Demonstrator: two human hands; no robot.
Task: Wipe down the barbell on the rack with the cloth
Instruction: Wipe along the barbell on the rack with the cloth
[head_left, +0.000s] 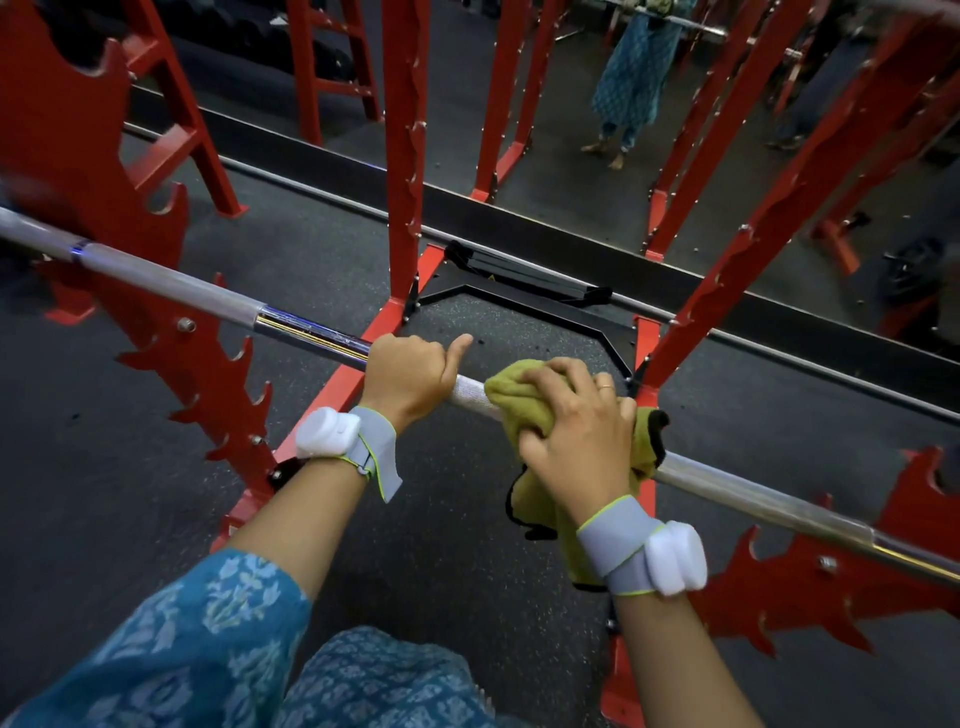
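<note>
Nearest the person, a blue patterned sleeve (208, 623) covers the left upper arm, and each wrist carries a grey band (613, 545) with a white pod. Just past them runs the barbell (182, 283), by which everything else here is placed. Its long axis slants from far on the person's left to near on the right, and it lies in the toothed hooks of the red rack (208, 374) on both sides.

The right grip (576, 431) sits on top of the barbell, fingers curled over the green cloth (519, 402) and clamping it round the shaft. The cloth's loose end hangs below the barbell on the near side. The left grip (410, 379) is closed round the bare barbell just left of the cloth, thumb lifted off, apparently steadying it.

The wiping stroke therefore has to run along that axis, and the right grip is the one placed to make it. Leftward, the left grip is just beside the cloth and would need to shift or let go first. Rightward, the barbell is clear as far as the rack hook carrying that side, probably the natural stop.

Beyond the barbell lie the dark floor (322, 244) and a black base frame. Further off is what appears to be a mirror (571, 182), showing more red uprights.
</note>
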